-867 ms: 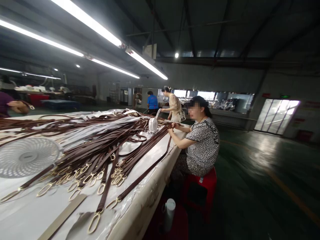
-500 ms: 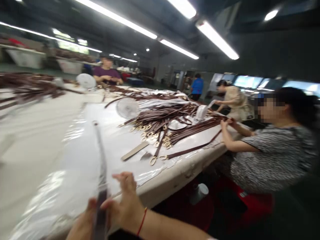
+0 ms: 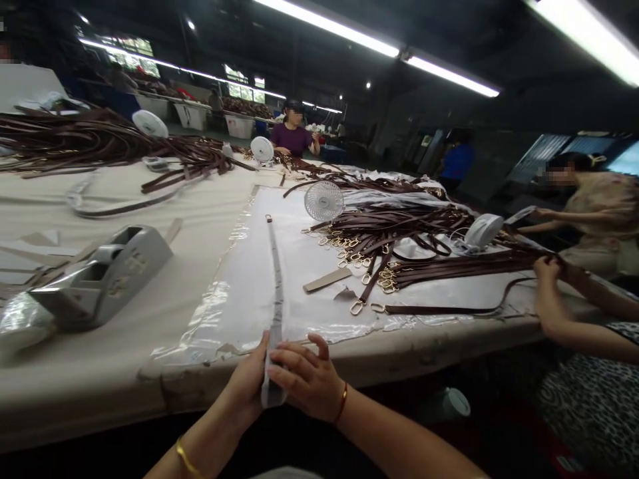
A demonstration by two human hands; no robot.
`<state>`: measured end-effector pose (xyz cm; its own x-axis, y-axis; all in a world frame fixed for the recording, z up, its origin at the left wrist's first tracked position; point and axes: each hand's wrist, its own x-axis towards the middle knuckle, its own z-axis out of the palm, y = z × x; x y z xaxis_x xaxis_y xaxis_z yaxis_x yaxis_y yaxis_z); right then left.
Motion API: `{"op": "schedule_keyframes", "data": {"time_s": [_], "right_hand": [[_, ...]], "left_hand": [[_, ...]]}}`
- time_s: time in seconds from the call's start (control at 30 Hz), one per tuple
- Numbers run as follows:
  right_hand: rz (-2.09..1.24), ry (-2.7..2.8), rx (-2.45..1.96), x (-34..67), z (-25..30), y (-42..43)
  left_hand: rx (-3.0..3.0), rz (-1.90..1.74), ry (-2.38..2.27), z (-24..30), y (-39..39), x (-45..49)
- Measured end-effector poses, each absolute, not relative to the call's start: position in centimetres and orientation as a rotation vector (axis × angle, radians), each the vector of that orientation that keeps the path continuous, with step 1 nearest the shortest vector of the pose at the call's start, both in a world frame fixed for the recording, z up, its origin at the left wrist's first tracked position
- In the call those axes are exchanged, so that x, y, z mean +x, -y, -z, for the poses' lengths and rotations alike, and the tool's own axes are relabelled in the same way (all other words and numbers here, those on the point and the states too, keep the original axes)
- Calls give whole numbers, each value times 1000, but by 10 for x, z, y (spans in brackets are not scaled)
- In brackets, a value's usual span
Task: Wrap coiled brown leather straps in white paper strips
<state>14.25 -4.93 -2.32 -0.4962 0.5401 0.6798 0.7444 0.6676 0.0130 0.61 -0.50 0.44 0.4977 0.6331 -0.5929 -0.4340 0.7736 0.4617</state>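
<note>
Held the greyish strap (image 3: 277,293) at the near edge of the bench (image 3: 124,359), between a curled left hand (image 3: 249,376) and a loosely bent right hand (image 3: 312,382). Saw unreadable pale marks on the grey holder (image 3: 130,274), left, then brown straps (image 3: 444,267), right, and farther a white fan (image 3: 324,201).

Tube lights (image 3: 324,25) glow beneath the dark ceiling (image 3: 449,33) ahead of you, bright windows (image 3: 140,46) shine at far left, and pale cloth (image 3: 194,246) covers your long table (image 3: 100,399).
</note>
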Motion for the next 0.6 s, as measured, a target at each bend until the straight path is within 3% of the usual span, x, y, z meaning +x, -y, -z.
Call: {"op": "schedule_keyframes", "data": {"time_s": [0.4, 0.6], "right_hand": [[-106, 1985, -1116, 144, -10, 55], [-393, 1746, -1216, 149, -18, 44]], "left_hand": [[491, -867, -790, 16, -11, 0], [656, -769, -726, 11, -8, -14]]}}
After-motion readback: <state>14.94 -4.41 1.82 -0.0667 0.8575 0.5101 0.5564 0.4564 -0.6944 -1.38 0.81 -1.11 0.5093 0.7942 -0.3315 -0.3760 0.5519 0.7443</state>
